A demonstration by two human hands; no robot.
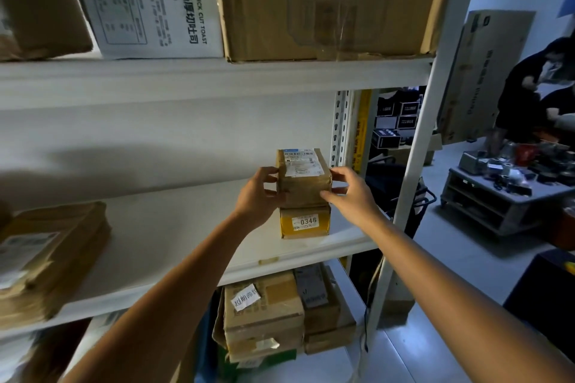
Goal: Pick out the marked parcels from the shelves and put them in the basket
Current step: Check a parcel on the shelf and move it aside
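**Now at the middle shelf: both your hands close on the top parcel**

Now you stand at the middle shelf with a brown parcel between your hands. It sits on top of a yellow box, towards the right end of the board. Your left hand grips its left side, fingers curled round the edge and thumb up near the top. Your right hand meets the right side, fingertips on the upper edge and thumb against the front face. The step in hand looks like the pick itself: parcel seized, not yet clearly lifted off the box beneath.

The next move calls for a straight lift, so the yellow box is not dragged forward, then a turn to find the basket. No basket shows anywhere in view.

Much is hard to read. The brown parcel's white label is too small to make out, so whether this is a marked one cannot be told; the yellow box's sticker reads 0346. Whether a gap has opened between the two boxes cannot be told either. A flat parcel at the left is cut off by the edge.
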